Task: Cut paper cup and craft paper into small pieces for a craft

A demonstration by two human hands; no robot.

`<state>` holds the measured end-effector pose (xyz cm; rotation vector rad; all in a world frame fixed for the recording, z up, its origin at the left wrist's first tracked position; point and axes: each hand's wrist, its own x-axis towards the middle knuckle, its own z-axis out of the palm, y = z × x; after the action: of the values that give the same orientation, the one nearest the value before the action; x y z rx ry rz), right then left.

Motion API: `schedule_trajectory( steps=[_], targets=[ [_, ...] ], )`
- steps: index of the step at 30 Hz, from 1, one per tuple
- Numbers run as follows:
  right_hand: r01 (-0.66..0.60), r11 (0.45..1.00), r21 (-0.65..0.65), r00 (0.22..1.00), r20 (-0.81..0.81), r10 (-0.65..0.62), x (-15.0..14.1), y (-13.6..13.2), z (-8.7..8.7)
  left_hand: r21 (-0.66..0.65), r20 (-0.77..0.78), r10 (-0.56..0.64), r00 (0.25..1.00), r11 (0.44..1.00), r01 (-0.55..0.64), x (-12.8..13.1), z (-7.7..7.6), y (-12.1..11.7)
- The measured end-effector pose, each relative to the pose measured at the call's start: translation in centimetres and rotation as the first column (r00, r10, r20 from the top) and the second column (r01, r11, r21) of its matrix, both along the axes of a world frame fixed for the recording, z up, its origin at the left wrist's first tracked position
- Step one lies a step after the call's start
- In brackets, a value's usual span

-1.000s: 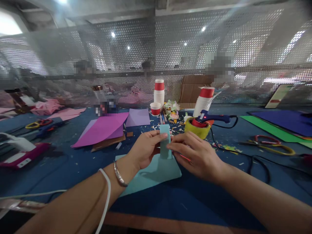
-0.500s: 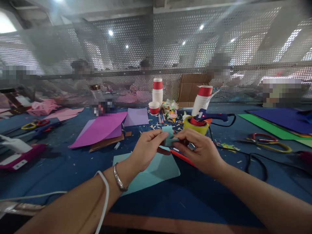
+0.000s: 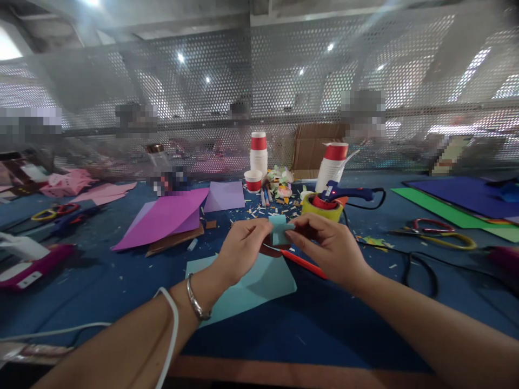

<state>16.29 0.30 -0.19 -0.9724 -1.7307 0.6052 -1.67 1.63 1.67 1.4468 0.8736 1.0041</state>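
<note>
Between my two hands is a small folded piece of light blue paper [image 3: 278, 229], held above the table. My left hand [image 3: 242, 249] pinches its left edge between thumb and fingers. The fingertips of my right hand [image 3: 330, 243] close on a narrow flap at its right side. Below lies a larger light blue paper sheet [image 3: 259, 283], partly covered by my left hand and wrist. A red-orange pen [image 3: 304, 264] rests on the table under my right hand.
A blue glue gun [image 3: 351, 193] sits on a yellow tape roll [image 3: 320, 208], its cord running right. Scissors [image 3: 436, 235] lie at the right, purple paper [image 3: 162, 216] at the left. Stacked paper cups [image 3: 258, 154] and scraps stand behind. A white cable [image 3: 172, 324] crosses my left forearm.
The small blue paper has turned so more of its face shows, with its flap pointing right. My right fingers have shifted slightly on it. The whole view has moved a little.
</note>
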Motion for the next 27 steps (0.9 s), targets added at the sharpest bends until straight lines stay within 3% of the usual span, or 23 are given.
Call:
schedule_trajectory(
  steps=[9, 17, 27],
  targets=[
    [-0.033, 0.997, -0.074, 0.999, -0.032, 0.031, 0.08, 0.48, -0.16, 0.020, -0.109, -0.101, 0.989, 0.994, 0.104, -0.30, 0.56, -0.10],
    [-0.015, 0.998, -0.054, 1.000, -0.003, 0.015, 0.06, 0.53, -0.23, 0.201, -0.273, -0.059, 0.960, 0.973, 0.117, -0.43, -0.23, -0.20],
    [0.014, 0.998, -0.060, 1.000, 0.018, -0.013, 0.25, 0.37, 0.04, 0.212, -0.332, -0.065, 0.941, 0.967, 0.141, -0.57, -0.10, -0.14]
  ],
)
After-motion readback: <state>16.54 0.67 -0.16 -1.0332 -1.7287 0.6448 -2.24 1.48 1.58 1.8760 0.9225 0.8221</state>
